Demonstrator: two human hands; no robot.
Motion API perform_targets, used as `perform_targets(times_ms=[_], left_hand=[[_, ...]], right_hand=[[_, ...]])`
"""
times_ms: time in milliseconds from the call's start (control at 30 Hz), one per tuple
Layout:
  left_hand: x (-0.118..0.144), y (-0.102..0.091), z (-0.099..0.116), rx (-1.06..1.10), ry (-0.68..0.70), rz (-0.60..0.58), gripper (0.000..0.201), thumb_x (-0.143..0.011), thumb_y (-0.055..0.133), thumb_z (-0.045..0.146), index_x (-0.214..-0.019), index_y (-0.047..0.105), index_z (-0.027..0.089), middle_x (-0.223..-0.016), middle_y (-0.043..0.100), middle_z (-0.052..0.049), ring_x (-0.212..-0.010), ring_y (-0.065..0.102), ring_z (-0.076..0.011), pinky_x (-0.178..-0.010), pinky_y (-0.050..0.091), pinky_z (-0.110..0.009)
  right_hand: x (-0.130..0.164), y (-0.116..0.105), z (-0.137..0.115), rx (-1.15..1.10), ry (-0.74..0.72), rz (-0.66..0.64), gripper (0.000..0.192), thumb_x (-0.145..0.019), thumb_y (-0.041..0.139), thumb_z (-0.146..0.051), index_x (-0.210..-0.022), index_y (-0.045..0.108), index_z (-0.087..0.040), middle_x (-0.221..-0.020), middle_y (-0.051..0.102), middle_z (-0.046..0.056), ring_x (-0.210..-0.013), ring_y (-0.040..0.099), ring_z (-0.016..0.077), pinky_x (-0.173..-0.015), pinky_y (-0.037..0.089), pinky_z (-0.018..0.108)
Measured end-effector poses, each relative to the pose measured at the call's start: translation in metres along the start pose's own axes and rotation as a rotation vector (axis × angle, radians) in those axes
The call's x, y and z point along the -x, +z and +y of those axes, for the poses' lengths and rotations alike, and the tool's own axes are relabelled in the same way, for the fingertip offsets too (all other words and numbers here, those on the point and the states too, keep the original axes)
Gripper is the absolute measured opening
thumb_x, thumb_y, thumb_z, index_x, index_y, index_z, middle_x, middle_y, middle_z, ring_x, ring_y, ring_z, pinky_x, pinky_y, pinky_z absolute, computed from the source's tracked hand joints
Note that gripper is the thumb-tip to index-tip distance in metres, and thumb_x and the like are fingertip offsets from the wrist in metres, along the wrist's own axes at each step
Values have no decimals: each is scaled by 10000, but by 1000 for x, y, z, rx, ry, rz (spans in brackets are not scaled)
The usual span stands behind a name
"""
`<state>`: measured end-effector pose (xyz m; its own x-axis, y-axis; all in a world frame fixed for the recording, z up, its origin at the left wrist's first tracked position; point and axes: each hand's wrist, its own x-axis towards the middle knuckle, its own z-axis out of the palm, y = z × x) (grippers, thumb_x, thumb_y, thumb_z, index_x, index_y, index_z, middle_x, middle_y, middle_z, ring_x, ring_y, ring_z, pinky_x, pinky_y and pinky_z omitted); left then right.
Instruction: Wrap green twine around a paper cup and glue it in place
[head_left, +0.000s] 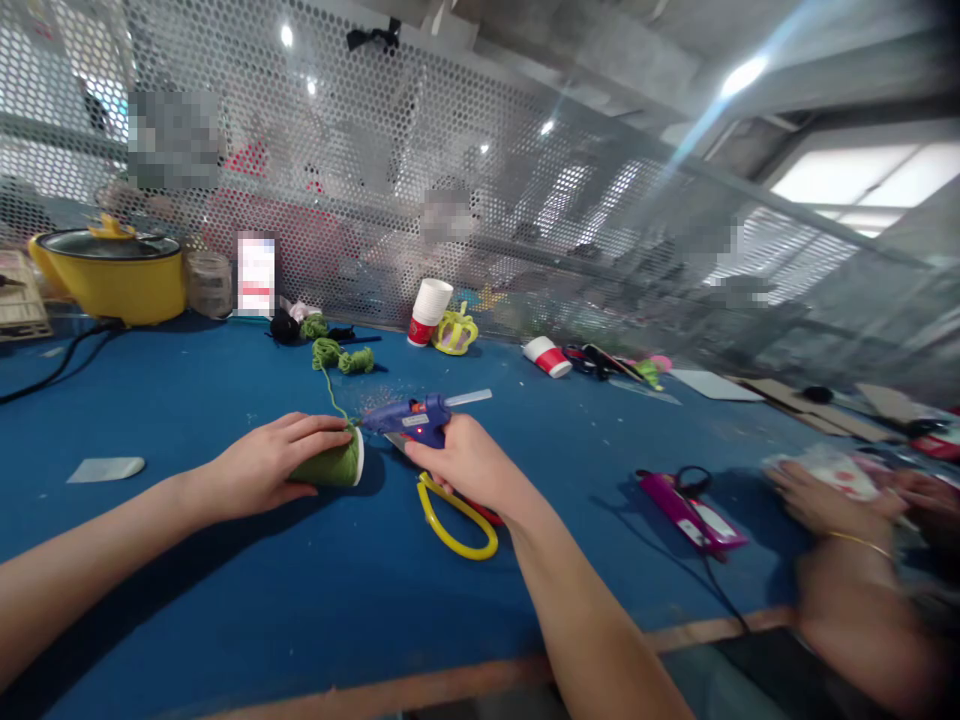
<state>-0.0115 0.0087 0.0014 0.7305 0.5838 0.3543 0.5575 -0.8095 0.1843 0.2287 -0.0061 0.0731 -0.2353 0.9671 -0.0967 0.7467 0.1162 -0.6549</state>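
Observation:
My left hand is wrapped round a paper cup covered in green yarn. The cup lies on its side, its white rim facing right. A strand of yarn runs from it back to a green yarn bundle. In my right hand is a blue hot glue gun with a clear glue stick in its rear. Its nozzle points left, close to the cup's rim; whether it touches is unclear. Beneath my right hand lie scissors with a yellow handle, partly hidden.
At the back left stands a yellow electric pot with a cord. Stacked paper cups and a yellow woven basket are by the mesh panel. A purple device lies right, near another person's hands.

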Motion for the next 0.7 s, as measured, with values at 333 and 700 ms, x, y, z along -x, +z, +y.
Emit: perform_targets(times_ms=[333, 700], left_hand=[[0, -1, 0, 7, 10, 3, 527, -781, 549, 206, -1272, 357, 227, -1317, 439, -82, -1131, 460, -231, -932, 408, -363], [0, 0, -3, 22, 13, 8, 527, -779, 556, 210, -1267, 359, 220, -1312, 445, -87, -1145, 454, -233, -943, 405, -370]], right_hand=[[5, -3, 0, -32, 16, -20, 146, -767, 512, -280, -794, 564, -146, -515, 522, -12, -390, 461, 80, -387, 376, 174], [13, -10, -3, -63, 41, -89, 139, -755, 531, -284, -775, 542, -147, -481, 492, -34, -372, 430, 72, -357, 357, 169]])
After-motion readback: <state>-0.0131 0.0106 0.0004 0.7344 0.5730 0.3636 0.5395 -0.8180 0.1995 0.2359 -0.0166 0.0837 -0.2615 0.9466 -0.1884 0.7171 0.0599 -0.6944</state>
